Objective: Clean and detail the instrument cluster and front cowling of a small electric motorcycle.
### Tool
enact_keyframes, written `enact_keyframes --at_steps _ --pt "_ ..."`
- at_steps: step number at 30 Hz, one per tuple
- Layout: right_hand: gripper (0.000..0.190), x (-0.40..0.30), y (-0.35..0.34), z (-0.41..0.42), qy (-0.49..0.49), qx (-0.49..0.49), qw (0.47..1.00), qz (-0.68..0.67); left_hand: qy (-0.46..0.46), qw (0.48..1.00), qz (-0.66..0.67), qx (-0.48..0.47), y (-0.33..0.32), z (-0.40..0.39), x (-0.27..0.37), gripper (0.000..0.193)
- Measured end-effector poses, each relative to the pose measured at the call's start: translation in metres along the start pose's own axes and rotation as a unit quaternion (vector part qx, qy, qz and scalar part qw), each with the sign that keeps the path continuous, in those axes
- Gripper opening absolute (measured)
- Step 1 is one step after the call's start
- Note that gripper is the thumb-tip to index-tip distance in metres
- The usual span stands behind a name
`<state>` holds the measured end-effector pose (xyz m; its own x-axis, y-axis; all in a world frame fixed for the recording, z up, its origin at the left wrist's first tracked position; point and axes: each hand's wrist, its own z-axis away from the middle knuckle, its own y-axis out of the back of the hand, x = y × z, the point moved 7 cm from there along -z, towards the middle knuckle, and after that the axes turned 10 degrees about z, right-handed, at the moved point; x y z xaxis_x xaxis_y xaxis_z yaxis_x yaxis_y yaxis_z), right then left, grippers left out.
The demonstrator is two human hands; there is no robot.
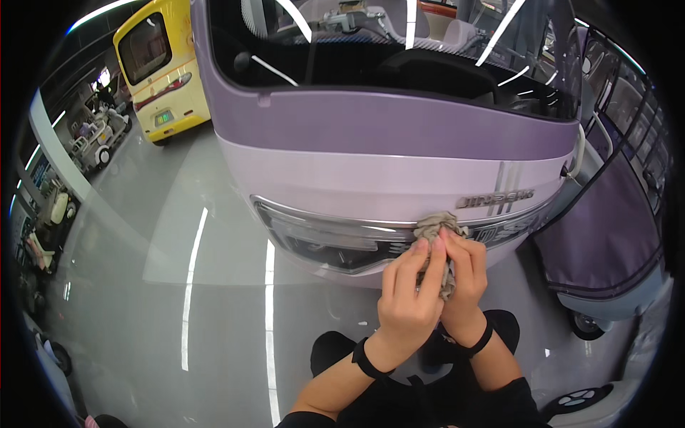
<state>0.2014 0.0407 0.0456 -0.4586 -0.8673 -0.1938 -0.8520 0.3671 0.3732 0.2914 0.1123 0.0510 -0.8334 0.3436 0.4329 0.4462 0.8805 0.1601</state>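
Observation:
A crumpled grey-beige cloth (pixel 440 222) lies against the front trim of a two-tone purple vehicle (pixel 348 171), at the right end of its clear headlight (pixel 332 235). My left hand (pixel 411 291) grips the cloth from the left, with its fingertips near the lower edge of the trim. My right hand (pixel 465 278) holds it from the right, its fingertips meeting those of the left. Part of the cloth hangs down between the two hands. Metallic raised lettering (pixel 495 199) sits just above and to the right of the cloth. Both wrists wear black bands.
Above the purple body panel is the windshield (pixel 406 69). A yellow three-wheeler (pixel 166 80) stands at the upper left. Close on the right is another vehicle with a dark purple cover (pixel 599 230). A white curved edge (pixel 59 144) and more vehicles line the far left.

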Motion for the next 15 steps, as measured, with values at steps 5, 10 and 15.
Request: enact_keyframes --at_steps 5,10,15 --pt "0.041 -0.004 -0.001 -0.006 0.006 -0.033 0.998 0.061 0.034 0.998 0.054 -0.017 0.004 -0.002 -0.011 0.061" --pt "0.046 -0.048 -0.028 -0.034 0.055 -0.046 0.997 0.033 0.04 0.997 0.044 0.041 0.042 -0.02 -0.035 0.06" --pt "0.057 -0.115 -0.09 -0.059 0.142 -0.087 0.984 -0.062 0.063 0.988 -0.038 0.138 0.111 -0.036 -0.084 0.056"
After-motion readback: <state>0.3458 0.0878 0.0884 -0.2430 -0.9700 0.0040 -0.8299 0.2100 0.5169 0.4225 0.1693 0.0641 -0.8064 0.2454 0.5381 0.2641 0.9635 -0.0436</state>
